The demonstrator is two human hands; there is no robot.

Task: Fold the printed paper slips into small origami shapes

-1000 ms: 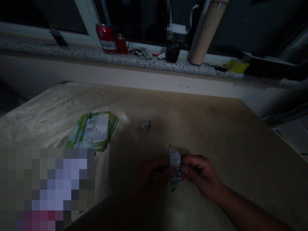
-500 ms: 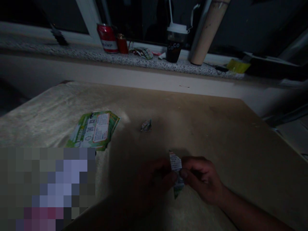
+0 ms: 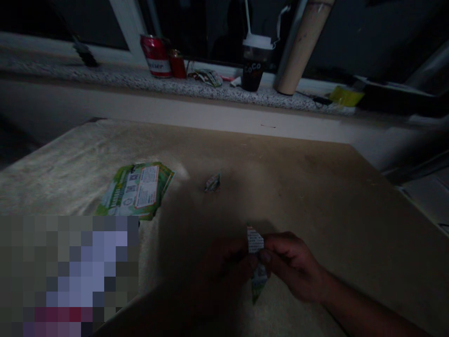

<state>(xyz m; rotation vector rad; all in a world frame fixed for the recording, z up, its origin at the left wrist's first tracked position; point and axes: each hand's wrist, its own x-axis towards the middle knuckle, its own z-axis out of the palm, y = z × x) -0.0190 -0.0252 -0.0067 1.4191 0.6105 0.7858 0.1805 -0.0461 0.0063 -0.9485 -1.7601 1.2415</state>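
Note:
Both my hands pinch a small folded piece of printed paper (image 3: 255, 241) just above the tan table (image 3: 315, 187). My left hand (image 3: 224, 267) is in deep shadow and grips its left side. My right hand (image 3: 291, 267) grips its right side with thumb and fingers closed. The paper's white printed top sticks up and a green tip hangs below the fingers. A smaller folded paper piece (image 3: 212, 183) lies on the table farther away. A stack of green printed leaflets (image 3: 136, 189) lies to the left.
On the stone windowsill (image 3: 210, 89) behind the table stand a red can (image 3: 156, 55), a small red object (image 3: 177, 64), a dark lidded drink cup with a straw (image 3: 253, 63), a cardboard tube (image 3: 301, 47) and crumpled wrappers (image 3: 206, 77). A blurred patch covers the lower left.
Both hands and the folded paper have sunk slightly toward me. The paper looks shorter and more tightly folded than a second ago.

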